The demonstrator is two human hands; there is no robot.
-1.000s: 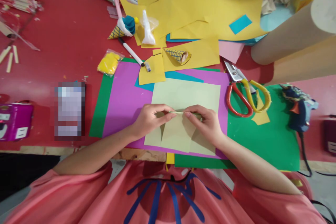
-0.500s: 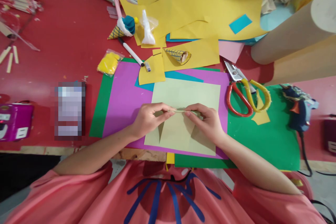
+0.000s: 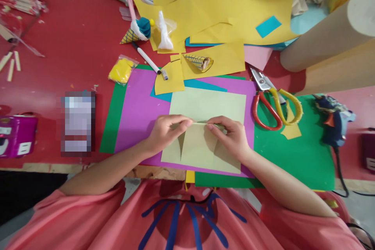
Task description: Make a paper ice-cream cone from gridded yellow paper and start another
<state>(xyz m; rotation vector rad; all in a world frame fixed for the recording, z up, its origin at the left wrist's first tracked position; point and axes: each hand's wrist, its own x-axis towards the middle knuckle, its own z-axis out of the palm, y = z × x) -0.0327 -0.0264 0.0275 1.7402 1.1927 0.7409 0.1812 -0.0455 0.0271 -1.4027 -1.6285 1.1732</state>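
A pale green sheet of paper (image 3: 208,105) lies on a purple sheet (image 3: 140,113), which rests on green card (image 3: 293,156). My left hand (image 3: 165,133) and my right hand (image 3: 228,134) pinch the near part of the pale green paper, raised into a narrow fold between my fingertips. The fold's edge runs level between both thumbs. The far half of the sheet lies flat.
Red-and-yellow scissors (image 3: 274,103) lie right of the paper, a blue glue gun (image 3: 334,121) further right. Behind are yellow sheets (image 3: 234,8), paper cones (image 3: 199,61), a marker (image 3: 148,60), a yellow bag (image 3: 121,70). Cardboard tubes (image 3: 328,35) stand far right. A purple box (image 3: 16,134) sits left.
The pinched fold has been pressed a little lower and flatter between my fingers. My hands stay in nearly the same place.
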